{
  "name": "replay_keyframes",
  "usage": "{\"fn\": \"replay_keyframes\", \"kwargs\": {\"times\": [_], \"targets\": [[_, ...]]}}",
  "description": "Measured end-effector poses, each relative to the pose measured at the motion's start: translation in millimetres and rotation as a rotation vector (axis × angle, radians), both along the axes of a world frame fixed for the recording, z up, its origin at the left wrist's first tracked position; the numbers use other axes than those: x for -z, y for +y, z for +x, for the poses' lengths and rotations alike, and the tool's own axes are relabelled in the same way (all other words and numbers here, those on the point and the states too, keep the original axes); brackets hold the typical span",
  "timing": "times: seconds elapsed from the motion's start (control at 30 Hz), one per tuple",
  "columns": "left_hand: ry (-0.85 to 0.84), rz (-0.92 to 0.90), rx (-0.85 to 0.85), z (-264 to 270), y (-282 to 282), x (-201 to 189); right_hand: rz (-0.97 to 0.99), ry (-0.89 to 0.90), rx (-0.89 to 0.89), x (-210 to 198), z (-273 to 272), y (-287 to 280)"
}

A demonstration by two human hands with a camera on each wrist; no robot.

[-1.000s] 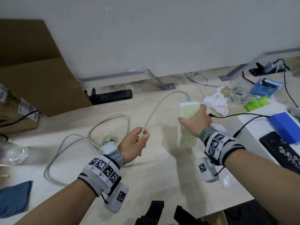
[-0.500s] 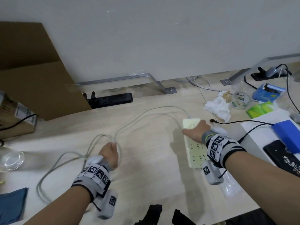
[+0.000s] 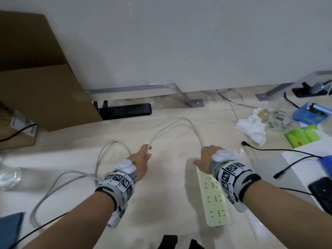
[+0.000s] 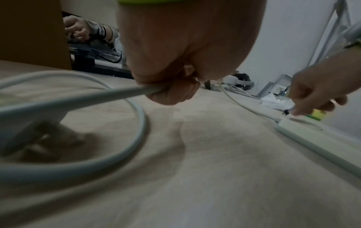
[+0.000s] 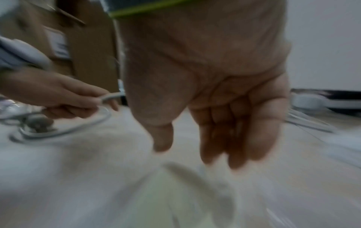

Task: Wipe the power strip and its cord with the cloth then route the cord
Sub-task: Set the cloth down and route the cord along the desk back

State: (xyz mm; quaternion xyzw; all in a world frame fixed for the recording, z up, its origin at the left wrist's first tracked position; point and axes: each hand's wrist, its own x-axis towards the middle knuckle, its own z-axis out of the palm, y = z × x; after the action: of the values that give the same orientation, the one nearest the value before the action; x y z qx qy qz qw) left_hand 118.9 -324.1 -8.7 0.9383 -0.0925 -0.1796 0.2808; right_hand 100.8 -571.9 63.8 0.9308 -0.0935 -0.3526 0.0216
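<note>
A cream power strip (image 3: 214, 202) lies flat on the light wooden table (image 3: 161, 209), pointing away from me. Its grey-white cord (image 3: 179, 121) arches from the strip's far end over to my left hand (image 3: 146, 151), then runs on in loose loops (image 3: 107, 150) to the left. My left hand (image 4: 171, 91) grips the cord in a fist just above the table. My right hand (image 3: 203, 157) hangs over the strip's far end with fingers (image 5: 234, 138) relaxed and nothing in them. A blue cloth (image 3: 9, 229) lies at the lower left edge.
A cardboard box (image 3: 41, 83) and a black power strip (image 3: 125, 111) stand at the back left. A crumpled white tissue (image 3: 251, 126), thin black cables (image 3: 269, 150), a white box and a phone (image 3: 321, 189) crowd the right. A glass bowl (image 3: 9, 177) sits far left.
The strip, tilted up in my right hand a second ago, now lies flat and my right hand has let go. My left hand has shifted right along the cord, nearer the strip.
</note>
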Motion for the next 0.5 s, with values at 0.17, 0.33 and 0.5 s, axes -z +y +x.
{"fn": "replay_keyframes", "kwargs": {"times": [0.17,0.33,0.5], "targets": [[0.038,0.053,0.074,29.9,-11.3,-16.5,0.638,-0.127,0.379,22.0,43.0,54.9],[0.1,0.104,0.168,53.2,-17.1,-19.9,0.963,-0.265,0.699,19.9,87.8,83.2],[0.106,0.13,0.158,57.7,-3.5,-6.2,0.899,-0.401,0.827,25.8,137.6,76.1]]}}
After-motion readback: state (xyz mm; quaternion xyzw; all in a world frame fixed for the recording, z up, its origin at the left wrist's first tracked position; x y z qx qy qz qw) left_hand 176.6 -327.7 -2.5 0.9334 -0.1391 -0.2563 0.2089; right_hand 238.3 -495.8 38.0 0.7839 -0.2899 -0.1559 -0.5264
